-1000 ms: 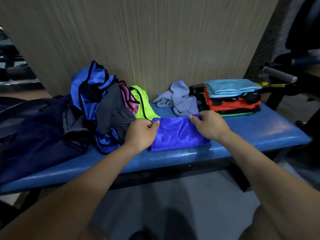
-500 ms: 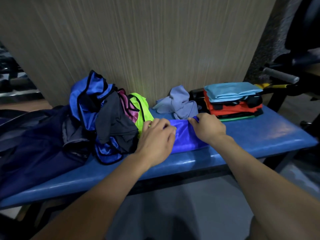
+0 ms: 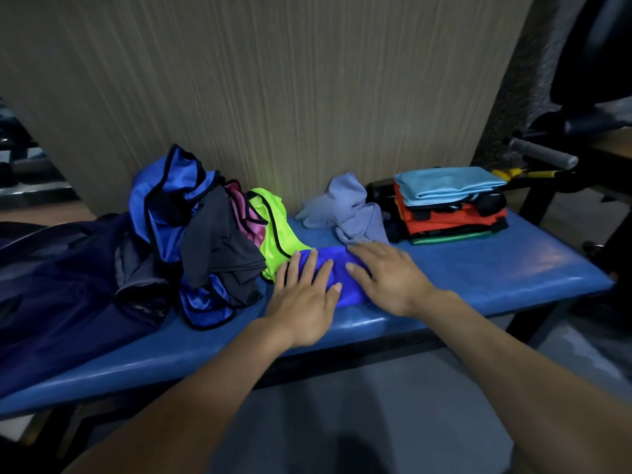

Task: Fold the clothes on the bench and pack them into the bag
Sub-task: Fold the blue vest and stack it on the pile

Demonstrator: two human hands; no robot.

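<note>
Blue garment folded over once more, both hands now flat on it.

Head view: a second ago each hand pinched an end of the blue garment [image 3: 337,278]; now it lies as a narrower bundle on the table [image 3: 478,268], near the front edge. Left hand [image 3: 304,299] and right hand [image 3: 386,278] press it, fingers [image 3: 316,271] straight and spread. Likely fold finished; next to the stack [image 3: 448,203]. Pile [image 3: 205,234] still unfolded, bag [image 3: 51,278] far left.

One head-worn view looks forward and down, close over the bench [image 3: 478,268]; wall directly behind.
</note>
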